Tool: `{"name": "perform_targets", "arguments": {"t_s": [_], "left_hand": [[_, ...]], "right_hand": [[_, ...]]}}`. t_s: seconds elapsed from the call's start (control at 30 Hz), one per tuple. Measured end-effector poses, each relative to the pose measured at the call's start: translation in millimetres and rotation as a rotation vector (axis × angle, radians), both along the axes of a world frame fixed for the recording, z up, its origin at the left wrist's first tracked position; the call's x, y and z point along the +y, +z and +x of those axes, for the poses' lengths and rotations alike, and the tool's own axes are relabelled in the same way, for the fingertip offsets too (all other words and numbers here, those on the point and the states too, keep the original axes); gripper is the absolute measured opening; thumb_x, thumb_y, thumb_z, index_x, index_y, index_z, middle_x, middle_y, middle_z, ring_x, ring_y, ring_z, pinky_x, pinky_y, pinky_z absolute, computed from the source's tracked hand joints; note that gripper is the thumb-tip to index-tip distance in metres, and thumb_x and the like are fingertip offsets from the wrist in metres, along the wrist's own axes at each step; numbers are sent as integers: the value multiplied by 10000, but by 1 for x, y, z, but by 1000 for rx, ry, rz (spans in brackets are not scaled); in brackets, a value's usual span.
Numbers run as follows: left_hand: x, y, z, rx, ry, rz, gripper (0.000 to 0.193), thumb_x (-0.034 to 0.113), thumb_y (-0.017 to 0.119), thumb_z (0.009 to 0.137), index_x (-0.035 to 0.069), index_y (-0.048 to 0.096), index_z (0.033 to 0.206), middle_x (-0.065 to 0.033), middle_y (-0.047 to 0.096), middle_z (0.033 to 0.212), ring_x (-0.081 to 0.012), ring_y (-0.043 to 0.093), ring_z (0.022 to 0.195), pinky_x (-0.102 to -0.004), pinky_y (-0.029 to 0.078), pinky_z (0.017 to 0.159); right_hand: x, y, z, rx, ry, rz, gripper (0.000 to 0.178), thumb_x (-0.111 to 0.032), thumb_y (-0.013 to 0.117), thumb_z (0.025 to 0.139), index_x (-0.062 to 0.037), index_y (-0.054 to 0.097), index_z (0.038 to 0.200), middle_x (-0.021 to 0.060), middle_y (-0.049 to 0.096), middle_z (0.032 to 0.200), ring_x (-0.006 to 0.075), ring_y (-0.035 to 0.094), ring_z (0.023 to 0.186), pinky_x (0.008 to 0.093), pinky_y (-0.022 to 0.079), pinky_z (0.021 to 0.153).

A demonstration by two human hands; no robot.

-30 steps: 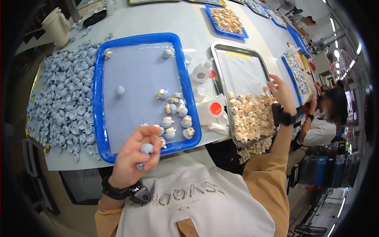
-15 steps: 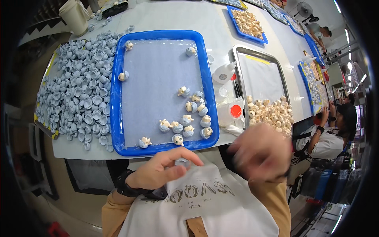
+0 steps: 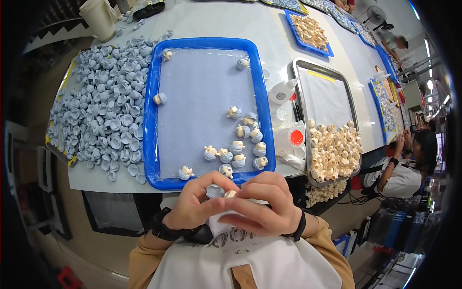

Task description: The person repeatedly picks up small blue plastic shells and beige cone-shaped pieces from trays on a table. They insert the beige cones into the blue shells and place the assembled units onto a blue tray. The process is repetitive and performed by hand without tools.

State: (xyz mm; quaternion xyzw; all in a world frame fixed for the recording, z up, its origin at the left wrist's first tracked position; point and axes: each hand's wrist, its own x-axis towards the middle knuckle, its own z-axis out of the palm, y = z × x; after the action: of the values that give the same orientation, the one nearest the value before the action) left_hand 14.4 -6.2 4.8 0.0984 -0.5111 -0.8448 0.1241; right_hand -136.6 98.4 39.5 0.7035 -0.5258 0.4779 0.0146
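Observation:
Just in front of my chest, at the near edge of the blue tray [image 3: 149,125], my two hands meet. My left hand [image 3: 191,206] pinches a light-blue cup-shaped hair piece [image 3: 214,191]. Between the fingertips of my right hand [image 3: 270,201] is a small cream doll-head piece [image 3: 230,194], held against the hair piece or right beside it; the fingers hide the exact contact. Several small doll heads with blue hair [image 3: 210,153] lie in the tray, mostly toward its near right corner.
A heap of light-blue hair pieces [image 3: 106,113] covers the left side. On the right, a metal tray [image 3: 297,86] holds cream head pieces [image 3: 335,150]. Between the trays stand a white squeeze bottle [image 3: 282,91] and a container with a red top [image 3: 296,137]. A co-worker [image 3: 409,168] sits at right.
My right hand has come from beside the metal tray to my left hand, bringing a cream head piece. My left hand still holds the blue piece. The view has shifted slightly.

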Motion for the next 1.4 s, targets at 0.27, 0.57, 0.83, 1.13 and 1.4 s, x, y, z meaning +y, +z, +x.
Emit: {"name": "perform_targets", "arguments": {"t_s": [0.27,0.57,0.83,1.13,1.4], "left_hand": [[-3,6,-2,16,-76,265,443,255,395,937,-42,440,1263,-27,510,817,-42,385,588,-184,327,553],[0,5,-6,-23,-114,142,368,198,361,959,-16,424,1252,-49,555,818,-37,369,564,-172,328,530],[2,4,-5,-17,-112,126,393,274,441,968,-12,467,1236,-34,571,817,-7,347,547,-157,292,490],[3,2,-7,-30,-77,112,398,285,466,957,-8,485,1225,-28,580,811,-5,352,546,-157,290,486],[3,0,-7,-31,-76,107,390,279,464,957,-6,492,1222,-27,581,806,-6,358,550,-160,296,487]], "right_hand": [[12,16,-38,69,-108,76,354,5,704,634,29,627,980,127,637,878,254,625,777,355,508,690],[27,-3,-100,21,-517,268,232,52,635,740,-1,652,964,114,642,885,215,621,756,291,484,648],[23,-8,-100,78,-485,244,223,36,660,730,-10,656,948,101,642,881,234,585,740,312,465,641],[24,-7,-100,61,-482,231,226,42,657,726,-9,653,946,99,646,877,230,571,723,313,455,631],[24,-8,-102,109,-461,221,221,41,666,720,-29,665,930,94,643,877,227,578,736,309,459,636]]}}
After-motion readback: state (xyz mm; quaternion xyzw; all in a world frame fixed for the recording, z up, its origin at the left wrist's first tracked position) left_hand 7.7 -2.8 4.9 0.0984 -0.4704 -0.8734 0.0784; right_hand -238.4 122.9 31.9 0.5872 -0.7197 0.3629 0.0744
